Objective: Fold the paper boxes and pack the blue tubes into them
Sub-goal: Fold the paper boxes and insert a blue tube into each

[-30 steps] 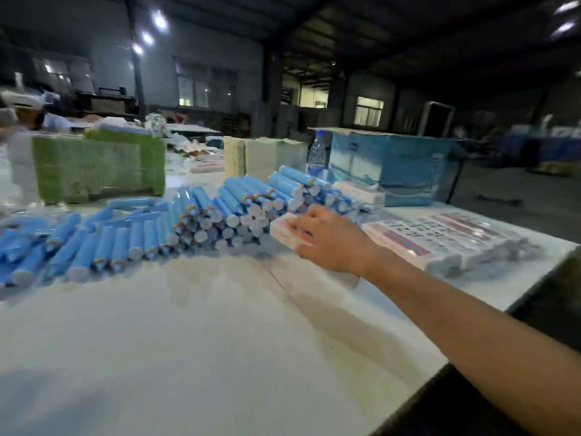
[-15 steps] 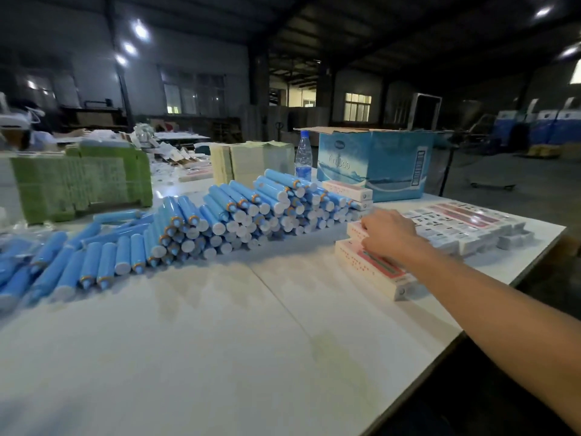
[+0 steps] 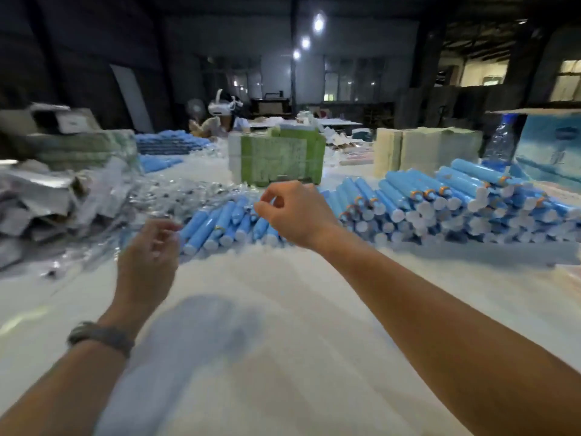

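Note:
Blue tubes with white caps lie in a long stacked row (image 3: 440, 202) across the white table (image 3: 283, 325), with a looser bunch (image 3: 220, 225) in front of my hands. My right hand (image 3: 295, 212) hovers just above that loose bunch, fingers loosely curled, thumb and forefinger close together, holding nothing I can make out. My left hand (image 3: 147, 253) hangs over the table left of the tubes, blurred, fingers relaxed and empty. A watch band is on my left wrist. No paper box is in my hands.
Crumpled clear and silver wrappers (image 3: 63, 209) pile up at the left. A green stack (image 3: 276, 158) and a pale stack (image 3: 424, 149) stand behind the tubes. A water bottle (image 3: 500, 143) and blue carton (image 3: 550, 146) sit far right. Another person (image 3: 220, 121) works at the back.
The view has swung left, away from the packed boxes. My right hand left the box stack and now hovers over the loose tubes. My left hand has come into view.

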